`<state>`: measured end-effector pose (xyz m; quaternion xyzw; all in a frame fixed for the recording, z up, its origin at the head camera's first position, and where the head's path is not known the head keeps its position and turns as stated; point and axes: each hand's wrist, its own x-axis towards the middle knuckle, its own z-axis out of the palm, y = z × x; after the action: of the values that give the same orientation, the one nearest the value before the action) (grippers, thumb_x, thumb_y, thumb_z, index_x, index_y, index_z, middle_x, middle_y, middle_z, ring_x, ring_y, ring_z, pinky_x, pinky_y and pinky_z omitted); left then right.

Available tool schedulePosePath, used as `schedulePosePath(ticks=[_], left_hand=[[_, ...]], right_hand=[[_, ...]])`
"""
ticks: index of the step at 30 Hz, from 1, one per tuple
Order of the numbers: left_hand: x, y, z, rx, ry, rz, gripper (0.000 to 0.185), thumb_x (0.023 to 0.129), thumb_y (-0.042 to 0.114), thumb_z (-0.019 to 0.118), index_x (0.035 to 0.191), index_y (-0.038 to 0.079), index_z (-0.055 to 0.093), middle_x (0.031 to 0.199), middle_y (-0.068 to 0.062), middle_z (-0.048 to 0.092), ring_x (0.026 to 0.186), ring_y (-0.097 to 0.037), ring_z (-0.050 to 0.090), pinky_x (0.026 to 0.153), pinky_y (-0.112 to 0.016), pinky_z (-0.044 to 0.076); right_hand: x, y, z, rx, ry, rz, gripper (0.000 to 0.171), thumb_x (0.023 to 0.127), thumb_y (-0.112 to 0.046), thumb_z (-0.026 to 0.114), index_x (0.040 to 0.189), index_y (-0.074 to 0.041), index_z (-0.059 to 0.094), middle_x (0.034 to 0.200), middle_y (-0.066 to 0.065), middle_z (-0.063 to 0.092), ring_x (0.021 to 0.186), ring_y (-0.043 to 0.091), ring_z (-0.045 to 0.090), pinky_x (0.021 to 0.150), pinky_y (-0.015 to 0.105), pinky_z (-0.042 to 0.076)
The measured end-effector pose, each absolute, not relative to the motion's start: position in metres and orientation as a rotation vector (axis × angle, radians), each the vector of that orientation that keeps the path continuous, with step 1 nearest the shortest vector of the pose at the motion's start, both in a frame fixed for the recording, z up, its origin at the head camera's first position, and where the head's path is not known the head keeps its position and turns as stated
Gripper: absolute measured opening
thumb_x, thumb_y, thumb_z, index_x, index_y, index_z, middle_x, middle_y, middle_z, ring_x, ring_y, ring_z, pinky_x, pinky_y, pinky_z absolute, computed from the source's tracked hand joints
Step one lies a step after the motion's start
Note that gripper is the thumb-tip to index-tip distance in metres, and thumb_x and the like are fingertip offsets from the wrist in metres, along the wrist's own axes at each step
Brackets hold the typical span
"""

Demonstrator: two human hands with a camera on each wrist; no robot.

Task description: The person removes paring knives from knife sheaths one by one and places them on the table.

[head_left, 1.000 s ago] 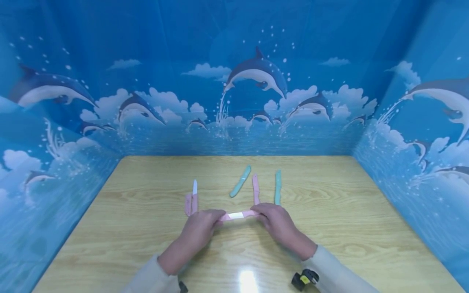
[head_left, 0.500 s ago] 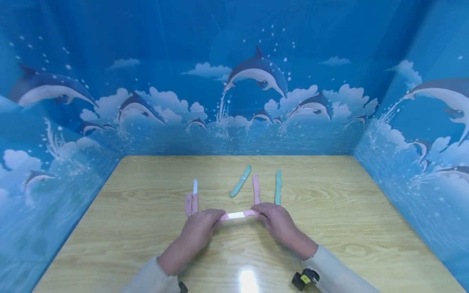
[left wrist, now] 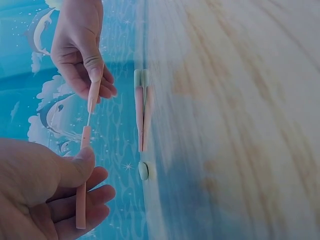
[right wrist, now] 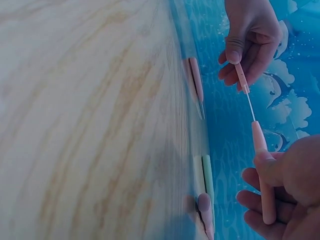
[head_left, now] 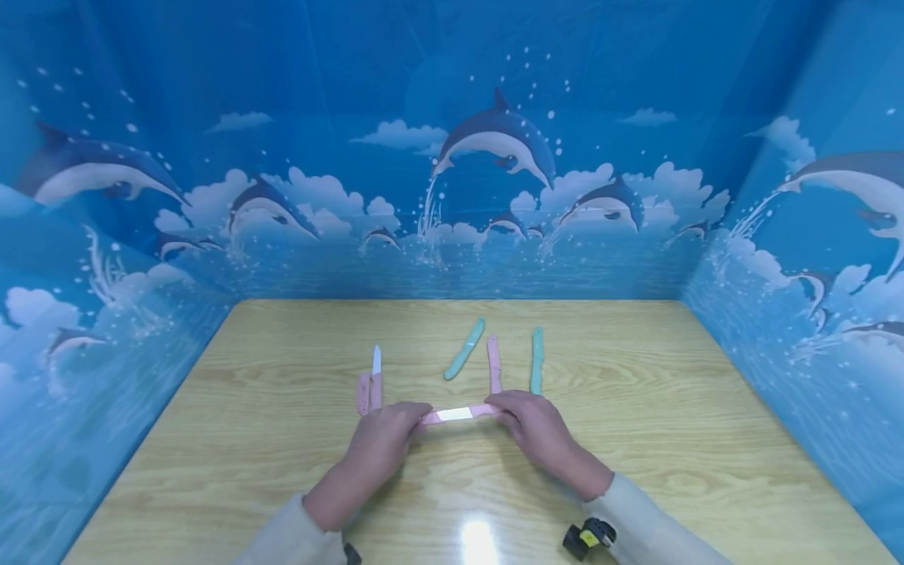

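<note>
Two hands hold one pink knife (head_left: 457,413) above the wooden worktop (head_left: 636,439), near its middle. Head view: left hand (head_left: 384,439) at the knife's left end, right hand (head_left: 534,428) at its right end, white blade showing between them; long axis runs left-right, roughly level. Which end is handle and which is sheath: cannot tell from the head view. Left wrist view shows what the head view hides: left thumb and curled fingers (left wrist: 80,167) wrap the pink piece (left wrist: 81,192), thin blade edge bridges to the other pink piece pinched by the right hand (left wrist: 80,45). Right wrist view: right hand (right wrist: 285,185) grips the longer pink piece (right wrist: 262,170), fingers curled round it; left hand (right wrist: 250,35) pinches the shorter one. Beyond the hands on the worktop: another pink knife (head_left: 376,380) with blade partly out beside its pink sheath (head_left: 362,392), well left; a pink closed one (head_left: 493,364) between two teal ones (head_left: 463,349) (head_left: 536,361), just beyond the right hand.
</note>
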<state>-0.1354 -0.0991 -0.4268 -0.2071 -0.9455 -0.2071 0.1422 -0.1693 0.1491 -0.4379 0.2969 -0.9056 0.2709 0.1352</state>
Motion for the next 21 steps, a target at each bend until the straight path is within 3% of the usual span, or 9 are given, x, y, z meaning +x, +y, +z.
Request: schedulePosePath(ticks=[21], left_hand=[[-0.1351,-0.1013,-0.4288,-0.568,-2.739,-0.626,0.024,0.08,0.005,0.076,0.103,0.007,0.071,0.099,-0.009,0.073,0.09,-0.023,0.071,0.076,-0.034,0.06]], right_hand=[[-0.1714,0.152,-0.4392,0.857,-2.641,0.786,0.026,0.084,-0.006,0.073,0.11,-0.008,0.071,0.11,0.005,0.072,0.102,0.023,0.067,0.09,0.04,0.055]])
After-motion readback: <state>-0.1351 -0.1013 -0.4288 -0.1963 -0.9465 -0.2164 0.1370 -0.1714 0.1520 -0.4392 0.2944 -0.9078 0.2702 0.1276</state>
